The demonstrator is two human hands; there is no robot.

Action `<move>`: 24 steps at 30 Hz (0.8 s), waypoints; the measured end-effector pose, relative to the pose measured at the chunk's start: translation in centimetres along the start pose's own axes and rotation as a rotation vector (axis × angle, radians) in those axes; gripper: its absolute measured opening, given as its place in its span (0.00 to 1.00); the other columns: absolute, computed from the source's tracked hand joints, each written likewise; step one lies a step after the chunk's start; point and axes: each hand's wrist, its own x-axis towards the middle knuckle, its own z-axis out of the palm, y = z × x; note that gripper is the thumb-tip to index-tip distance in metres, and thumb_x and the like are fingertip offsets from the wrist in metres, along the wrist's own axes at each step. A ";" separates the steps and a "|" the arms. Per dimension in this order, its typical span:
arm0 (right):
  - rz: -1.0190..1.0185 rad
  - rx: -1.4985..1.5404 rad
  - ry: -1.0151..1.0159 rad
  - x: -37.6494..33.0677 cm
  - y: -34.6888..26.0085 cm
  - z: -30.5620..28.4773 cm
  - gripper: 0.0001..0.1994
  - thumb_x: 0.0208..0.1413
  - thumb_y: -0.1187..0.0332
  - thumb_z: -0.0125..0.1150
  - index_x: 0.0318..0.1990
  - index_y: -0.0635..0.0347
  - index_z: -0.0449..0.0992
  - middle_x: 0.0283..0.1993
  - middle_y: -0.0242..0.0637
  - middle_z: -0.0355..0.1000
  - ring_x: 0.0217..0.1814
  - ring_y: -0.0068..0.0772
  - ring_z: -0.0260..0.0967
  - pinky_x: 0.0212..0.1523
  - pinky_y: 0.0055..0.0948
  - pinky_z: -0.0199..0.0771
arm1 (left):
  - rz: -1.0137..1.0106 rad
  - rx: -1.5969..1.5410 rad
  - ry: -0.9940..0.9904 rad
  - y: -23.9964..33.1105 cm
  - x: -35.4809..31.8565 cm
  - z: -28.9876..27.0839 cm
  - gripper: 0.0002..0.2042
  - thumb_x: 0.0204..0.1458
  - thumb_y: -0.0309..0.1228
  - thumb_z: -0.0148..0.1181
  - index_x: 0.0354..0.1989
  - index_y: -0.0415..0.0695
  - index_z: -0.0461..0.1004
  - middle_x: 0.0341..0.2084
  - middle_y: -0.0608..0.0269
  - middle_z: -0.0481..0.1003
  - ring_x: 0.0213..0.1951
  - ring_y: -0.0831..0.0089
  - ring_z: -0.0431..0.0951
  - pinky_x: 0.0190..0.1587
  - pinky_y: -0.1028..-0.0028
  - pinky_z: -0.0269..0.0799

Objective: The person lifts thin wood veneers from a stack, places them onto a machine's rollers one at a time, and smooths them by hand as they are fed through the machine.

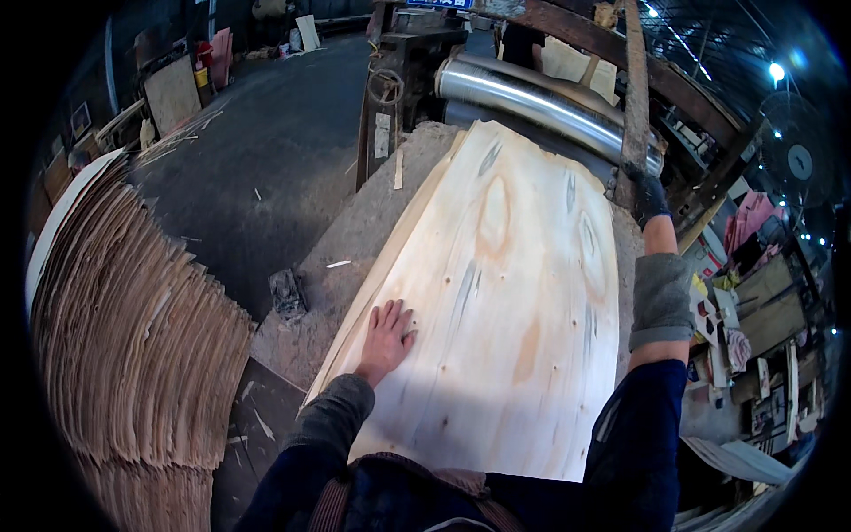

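A pale, knotty sheet of wood veneer (496, 328) lies lengthwise in front of me, with the edges of more sheets showing beneath its left side. My left hand (386, 339) rests flat on its near left part, bare, fingers spread. Stretched far forward along the right side, my right hand (650, 195) wears a dark glove. It is closed at the lower end of a long wooden bar (635, 97); its fingers are dark and partly hidden. Just past the veneer's far end is a shiny metal roller (532, 93).
A tall stack of veneer sheets (133, 328) stands at my left. Beside the table, a handwheel (386, 86) is mounted on the machine frame. A dark block (287, 294) sits on the table's left edge. At right are a fan (800, 162) and cluttered boards.
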 end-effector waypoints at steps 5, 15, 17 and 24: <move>-0.028 0.025 -0.029 -5.1 1.1 1.9 0.10 0.49 0.66 0.55 0.37 0.62 0.69 0.30 0.40 0.70 0.25 0.37 0.69 0.27 0.38 0.74 | -0.012 0.002 -0.010 -0.1 -0.1 0.0 0.21 0.48 0.36 0.51 0.51 0.44 0.64 0.56 0.53 0.57 0.61 0.59 0.51 0.61 0.56 0.43; 0.055 0.049 0.035 -17.1 3.5 0.2 0.14 0.50 0.62 0.54 0.40 0.61 0.67 0.31 0.40 0.69 0.23 0.35 0.68 0.23 0.36 0.73 | -0.009 -0.029 -0.018 -0.3 -0.1 0.2 0.21 0.49 0.37 0.50 0.52 0.43 0.63 0.57 0.53 0.56 0.61 0.59 0.51 0.62 0.57 0.40; 0.081 0.066 0.019 -19.4 3.1 0.2 0.14 0.51 0.61 0.53 0.40 0.61 0.67 0.31 0.40 0.69 0.23 0.35 0.68 0.22 0.35 0.73 | -0.002 -0.038 -0.013 -0.3 0.0 0.4 0.21 0.49 0.36 0.50 0.52 0.43 0.63 0.57 0.53 0.55 0.61 0.59 0.51 0.62 0.57 0.40; -0.022 0.060 0.091 -26.7 2.9 1.4 0.16 0.51 0.62 0.52 0.42 0.65 0.64 0.31 0.41 0.69 0.21 0.32 0.68 0.16 0.30 0.72 | 0.065 -0.028 0.052 -0.9 0.0 0.7 0.21 0.46 0.35 0.51 0.50 0.41 0.65 0.55 0.50 0.58 0.60 0.57 0.53 0.60 0.55 0.42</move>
